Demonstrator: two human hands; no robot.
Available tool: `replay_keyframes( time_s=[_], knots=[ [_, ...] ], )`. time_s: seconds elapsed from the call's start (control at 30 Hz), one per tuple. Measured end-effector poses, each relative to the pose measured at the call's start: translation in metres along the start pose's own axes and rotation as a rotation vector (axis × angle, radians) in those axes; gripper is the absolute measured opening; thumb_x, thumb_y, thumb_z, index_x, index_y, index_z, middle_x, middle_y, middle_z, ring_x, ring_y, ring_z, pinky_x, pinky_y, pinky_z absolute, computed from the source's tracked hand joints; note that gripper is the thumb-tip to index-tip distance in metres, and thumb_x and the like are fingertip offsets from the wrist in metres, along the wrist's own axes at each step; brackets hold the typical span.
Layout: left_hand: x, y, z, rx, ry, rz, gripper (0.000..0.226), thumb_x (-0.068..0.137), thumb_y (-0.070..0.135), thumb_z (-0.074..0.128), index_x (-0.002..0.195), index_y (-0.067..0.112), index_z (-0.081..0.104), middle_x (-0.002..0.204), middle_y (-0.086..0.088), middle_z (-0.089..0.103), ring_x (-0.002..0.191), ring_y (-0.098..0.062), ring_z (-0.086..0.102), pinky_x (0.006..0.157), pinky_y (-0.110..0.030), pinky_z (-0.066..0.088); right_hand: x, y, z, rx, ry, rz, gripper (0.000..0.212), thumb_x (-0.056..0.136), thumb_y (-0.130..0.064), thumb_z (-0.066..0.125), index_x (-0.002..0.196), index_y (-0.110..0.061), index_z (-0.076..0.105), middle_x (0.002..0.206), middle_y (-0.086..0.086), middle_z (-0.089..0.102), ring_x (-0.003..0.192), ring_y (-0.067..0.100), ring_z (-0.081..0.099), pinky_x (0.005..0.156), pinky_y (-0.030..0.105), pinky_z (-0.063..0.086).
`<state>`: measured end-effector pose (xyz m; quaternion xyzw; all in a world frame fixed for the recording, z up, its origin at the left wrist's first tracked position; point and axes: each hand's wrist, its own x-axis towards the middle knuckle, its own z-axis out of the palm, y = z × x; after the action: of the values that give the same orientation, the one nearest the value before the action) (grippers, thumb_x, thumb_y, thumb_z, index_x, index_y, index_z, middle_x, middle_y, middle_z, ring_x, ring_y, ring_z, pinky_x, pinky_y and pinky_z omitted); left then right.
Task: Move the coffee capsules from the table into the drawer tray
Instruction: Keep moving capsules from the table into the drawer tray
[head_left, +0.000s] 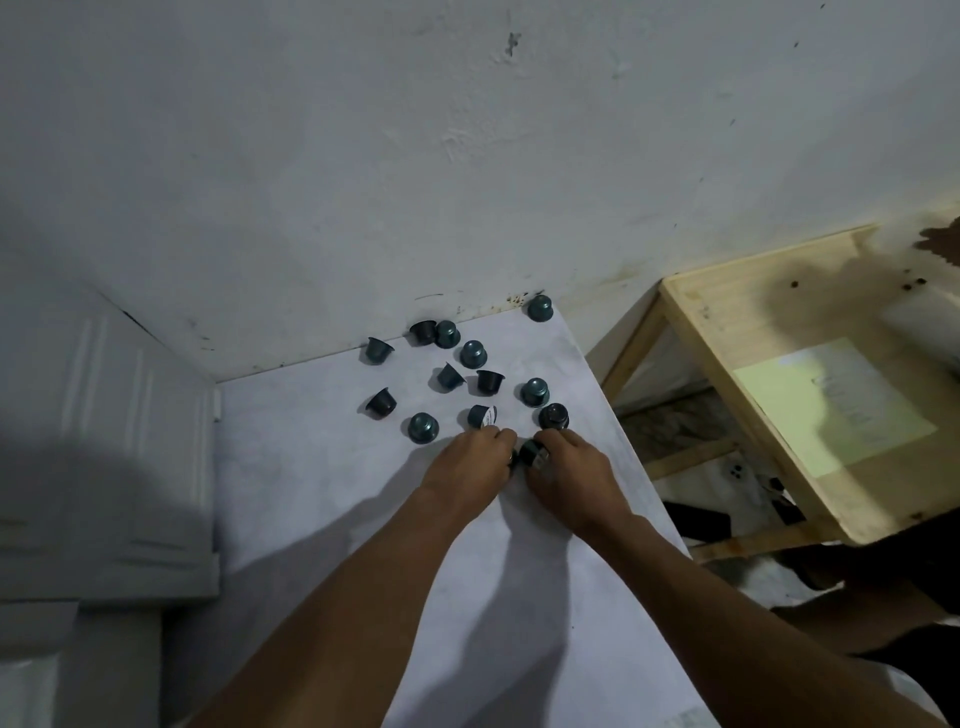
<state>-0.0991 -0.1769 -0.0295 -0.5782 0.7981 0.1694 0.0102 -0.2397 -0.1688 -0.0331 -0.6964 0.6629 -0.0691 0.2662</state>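
Your left hand (470, 462) and right hand (569, 478) rest side by side on the white table (311, 493), just near of the scattered coffee capsules (472, 354).

1. Right hand: the thumb and fingers are curled round the near capsule (532, 452), a dark capsule lying on its side at the fingertips. The capsule sits on or just above the table surface; which of the two cannot be determined.
2. Left hand: the fingers are curled downward against the table. A small dark shape shows at the fingertips, between the two hands. Whether this hand grips anything cannot be determined.
3. White-lidded capsule (482, 417): it lies tipped over just beyond the left fingertips.
4. Remaining capsules: they are spread across the far half of the table, some upright on their rims and some on their sides. The corner capsule (540, 307) stands at the far right corner, against the wall (363, 156).
5. Wooden tray (753, 312): it sits to the right of the table and lower. A pale yellow sheet (831, 405) lies inside it. No capsule is visible in it.
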Motion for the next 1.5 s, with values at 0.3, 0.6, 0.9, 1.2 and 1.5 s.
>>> replay_keyframes(
  time_s=[0.3,0.6,0.9,1.2,1.5],
  knots=[
    [-0.007,-0.007,-0.006,-0.155,0.053,-0.035,0.038,0.088,0.016,0.057,0.125,0.013,0.050,0.118,-0.011,0.053,0.105,-0.031,0.055,0.087,-0.036,0.045,0.000,0.001,-0.010,0.007,-0.017,0.004,0.028,0.089,-0.028,0.055,0.114,-0.015,0.059,0.116,0.008,0.058,0.094,0.024,0.055,0.082,0.033,0.046],
    [-0.029,-0.002,-0.021,-0.228,0.257,-0.112,0.025,0.083,0.025,0.059,0.102,0.009,0.058,0.095,-0.011,0.059,0.086,-0.029,0.057,0.072,-0.027,0.037,-0.006,-0.004,-0.024,-0.039,-0.007,-0.105,0.055,0.086,-0.028,0.061,0.138,-0.017,0.045,0.135,0.007,0.047,0.116,0.026,0.051,0.100,0.034,0.044],
    [-0.048,0.010,-0.042,-0.331,0.292,-0.233,0.026,0.083,0.026,0.066,0.099,0.012,0.052,0.098,-0.008,0.064,0.091,-0.027,0.060,0.079,-0.036,0.043,-0.018,-0.011,-0.042,-0.086,0.052,-0.196,0.047,0.086,-0.029,0.061,0.129,-0.015,0.050,0.121,0.009,0.055,0.104,0.025,0.054,0.087,0.032,0.046],
    [-0.076,0.042,-0.043,-0.558,0.395,-0.326,0.046,0.075,0.023,0.078,0.117,0.018,0.063,0.112,-0.007,0.058,0.101,-0.022,0.058,0.091,-0.034,0.049,-0.051,0.000,-0.062,-0.105,0.032,-0.240,0.048,0.086,-0.024,0.059,0.133,-0.018,0.049,0.126,0.008,0.051,0.105,0.024,0.053,0.090,0.035,0.049],
    [-0.138,0.089,-0.044,-0.828,0.594,-0.381,0.041,0.075,0.018,0.079,0.112,0.019,0.063,0.101,0.005,0.064,0.083,-0.009,0.063,0.072,-0.009,0.047,-0.103,0.006,-0.086,0.027,0.128,-0.407,0.044,0.082,-0.022,0.063,0.124,-0.015,0.055,0.115,0.008,0.063,0.098,0.024,0.058,0.078,0.028,0.042]
  ],
)
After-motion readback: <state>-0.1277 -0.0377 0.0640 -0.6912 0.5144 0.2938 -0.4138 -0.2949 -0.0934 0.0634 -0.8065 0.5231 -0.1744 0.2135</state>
